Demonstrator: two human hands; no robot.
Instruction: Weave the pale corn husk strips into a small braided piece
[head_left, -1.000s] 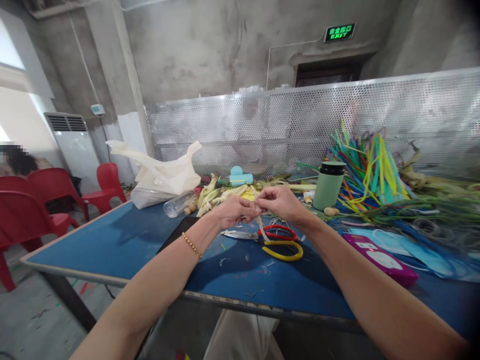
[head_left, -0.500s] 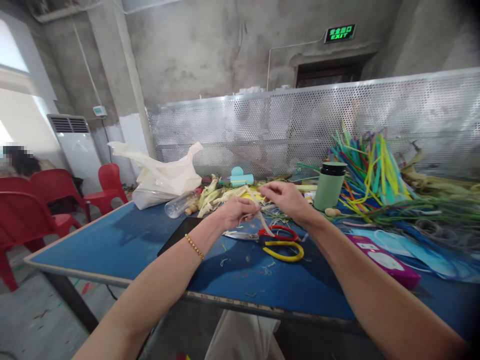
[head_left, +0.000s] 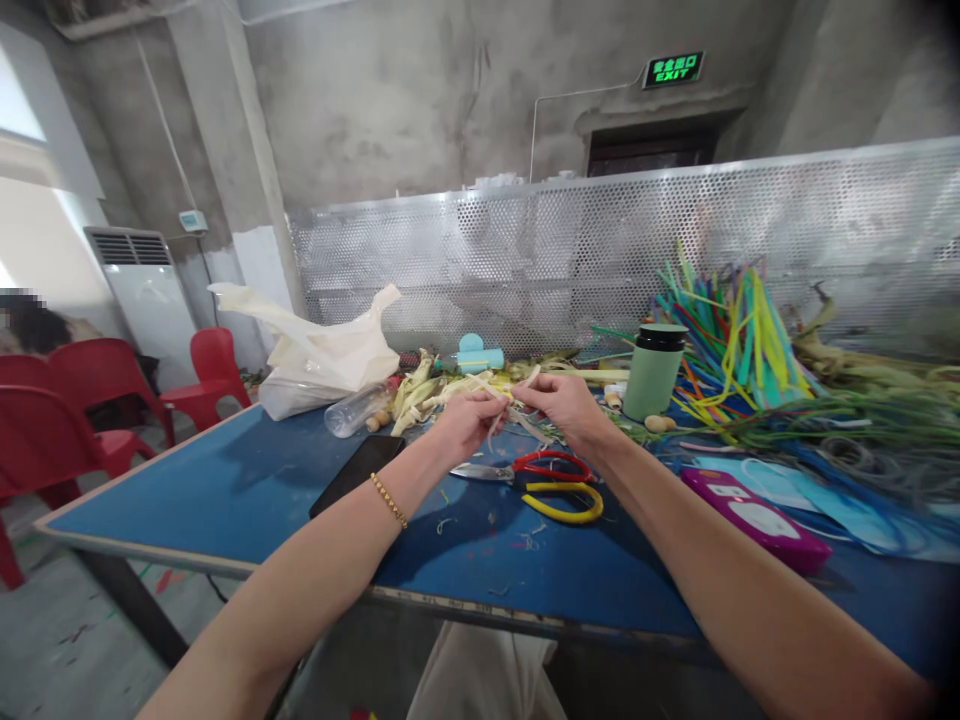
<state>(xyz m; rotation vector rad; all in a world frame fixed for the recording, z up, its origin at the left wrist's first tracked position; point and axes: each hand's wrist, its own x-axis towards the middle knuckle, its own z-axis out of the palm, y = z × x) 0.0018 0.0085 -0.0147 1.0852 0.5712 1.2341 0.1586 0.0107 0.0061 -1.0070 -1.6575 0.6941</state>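
Fingertips pinched, my left hand (head_left: 466,420) grips a thin pale strip (head_left: 493,428), which looks like corn husk and dangles below the fingers. Close on its right, my right hand (head_left: 559,402) is also closed in a pinch on the pale strip. Exactly how the strip runs between the two hands is too small to tell. Beneath them lie scissors (head_left: 517,474) with one red and one yellow handle, blades pointing left. A dark phone (head_left: 356,478) rests flat by my left forearm. Behind my hands are pale husks (head_left: 420,392).
A white plastic bag (head_left: 330,345) and a clear bottle (head_left: 356,412) stand at the left. To the right are a green canister (head_left: 655,375), a purple box (head_left: 754,518), blue masks (head_left: 810,490) and colourful strips (head_left: 757,345). Red chairs (head_left: 101,375) line the left side.
My right hand has come down and left, closing in on my left hand. The strip's longer tail over the scissors has swung up. The view has shifted slightly.
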